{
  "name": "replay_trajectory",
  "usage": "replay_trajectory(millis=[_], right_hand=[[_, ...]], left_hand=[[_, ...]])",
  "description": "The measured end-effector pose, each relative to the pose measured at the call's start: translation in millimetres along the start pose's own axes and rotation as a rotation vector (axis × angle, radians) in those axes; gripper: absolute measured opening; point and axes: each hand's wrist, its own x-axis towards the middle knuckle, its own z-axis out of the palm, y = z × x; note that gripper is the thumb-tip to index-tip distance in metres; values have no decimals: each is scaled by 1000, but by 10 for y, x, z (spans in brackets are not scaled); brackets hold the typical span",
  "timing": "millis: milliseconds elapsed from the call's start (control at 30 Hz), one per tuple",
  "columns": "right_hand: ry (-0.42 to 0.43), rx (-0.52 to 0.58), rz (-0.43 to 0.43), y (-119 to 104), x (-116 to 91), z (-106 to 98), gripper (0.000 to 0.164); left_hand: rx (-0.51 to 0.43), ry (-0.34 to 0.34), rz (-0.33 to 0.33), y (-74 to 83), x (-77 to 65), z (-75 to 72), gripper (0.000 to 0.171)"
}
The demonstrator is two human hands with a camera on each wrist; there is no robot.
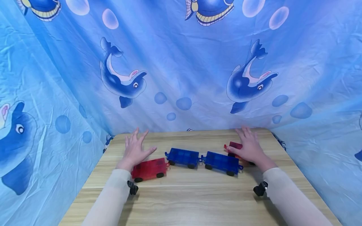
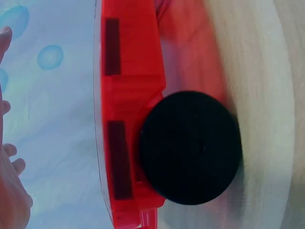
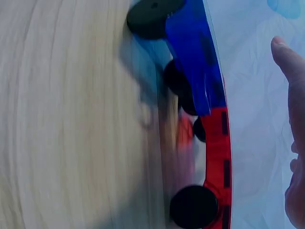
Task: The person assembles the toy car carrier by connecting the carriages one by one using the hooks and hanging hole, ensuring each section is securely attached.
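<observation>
My left hand is spread, fingers straight, over the far left end of a red toy train car. That car's side and black wheel fill the middle of the left wrist view. Two blue toy train cars, the left one and the right one, stand end to end, their couplings overlapping between them. Above a second red car at the right, my right hand has its fingers extended, covering much of it. In the right wrist view this red car shows behind a blue one.
All the cars stand on a light wood-grain table. A blue curtain with dolphins and bubbles rises behind the table's far edge and along both sides. A small black camera is strapped at each wrist, the left one and the right one.
</observation>
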Motion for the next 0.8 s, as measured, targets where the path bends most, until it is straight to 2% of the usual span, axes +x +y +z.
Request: replay_trajectory(millis=[400, 633, 800], right_hand=[[-26, 32, -22, -183, 15, 149, 107], [-78, 92, -10, -338, 6, 205, 100], [-88, 139, -40, -446, 11, 254, 97]], left_hand=[[-70, -26, 1, 88, -141, -14, 98], [-120, -34, -15, 111, -246, 12, 95], [-160, -42, -24, 122, -317, 44, 90]])
